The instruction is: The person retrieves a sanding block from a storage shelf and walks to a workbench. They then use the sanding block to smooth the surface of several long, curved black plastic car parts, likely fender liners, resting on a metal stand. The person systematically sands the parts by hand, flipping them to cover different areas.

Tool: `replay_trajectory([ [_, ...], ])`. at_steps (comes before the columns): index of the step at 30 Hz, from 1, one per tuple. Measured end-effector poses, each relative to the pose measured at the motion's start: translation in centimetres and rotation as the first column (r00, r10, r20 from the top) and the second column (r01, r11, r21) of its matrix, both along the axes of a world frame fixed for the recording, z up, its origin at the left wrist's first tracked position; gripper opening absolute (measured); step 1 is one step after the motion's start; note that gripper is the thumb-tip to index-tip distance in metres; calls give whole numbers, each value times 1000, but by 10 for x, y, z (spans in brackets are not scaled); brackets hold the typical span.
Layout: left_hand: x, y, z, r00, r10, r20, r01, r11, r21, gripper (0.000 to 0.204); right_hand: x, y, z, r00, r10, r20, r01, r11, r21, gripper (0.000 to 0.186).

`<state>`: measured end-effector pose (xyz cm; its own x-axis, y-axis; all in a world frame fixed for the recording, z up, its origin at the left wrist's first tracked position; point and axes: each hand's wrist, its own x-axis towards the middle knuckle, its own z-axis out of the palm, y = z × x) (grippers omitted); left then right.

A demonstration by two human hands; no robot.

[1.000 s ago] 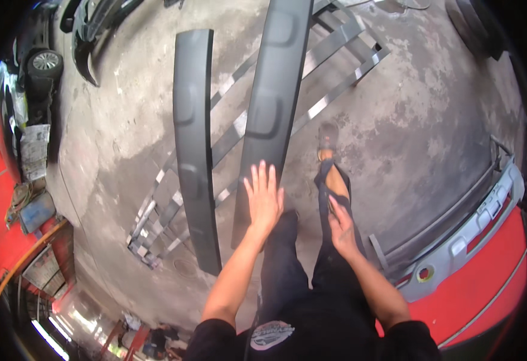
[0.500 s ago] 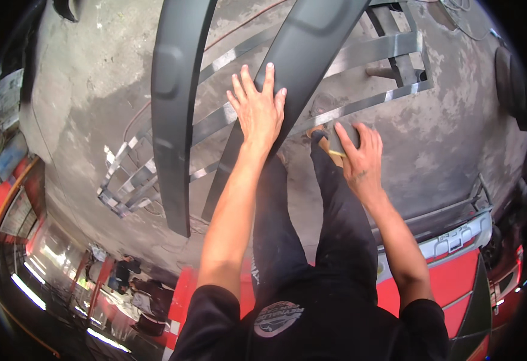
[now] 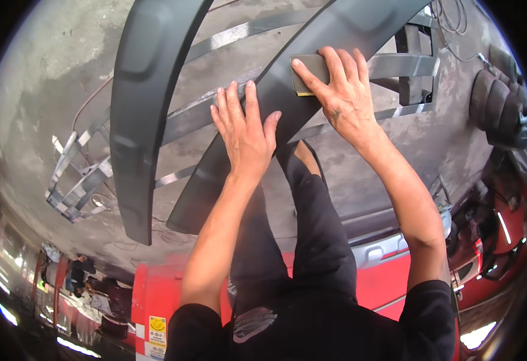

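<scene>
Left hand (image 3: 245, 129) lies open, palm flat on the grey panel (image 3: 335, 36) to steady it on the rack (image 3: 83, 180), while right hand (image 3: 339, 90) presses a sanding block (image 3: 308, 72) flat just above.

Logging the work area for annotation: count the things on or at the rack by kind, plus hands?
Grey panels: 2 (panel under the hands, second panel)
Sanding block: 1
Metal rack: 1
Hands: 2 (left hand, right hand)
Total: 6
</scene>
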<state>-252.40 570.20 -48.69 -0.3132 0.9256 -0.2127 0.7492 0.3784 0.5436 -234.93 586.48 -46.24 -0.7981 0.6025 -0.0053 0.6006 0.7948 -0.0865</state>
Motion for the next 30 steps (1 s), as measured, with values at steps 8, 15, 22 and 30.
replay_trajectory([
  [8, 1, -2, -3, 999, 12, 47, -13, 1000, 7, 78, -12, 5, 10, 995, 48, 87, -48, 999, 0, 62],
  [15, 0, -1, -3, 998, 16, 60, -16, 1000, 5, 78, -10, 6, 11, 997, 67, 42, -65, 997, -47, 59],
  [22, 0, 0, -1, 998, 14, 58, -14, 1000, -11, 76, -7, 10, 11, 994, 75, 79, -71, 996, -47, 66],
  [30, 3, -2, -2, 998, 23, 51, -22, 999, -23, 79, -2, -6, 9, 998, 49, 38, -47, 998, -38, 75],
])
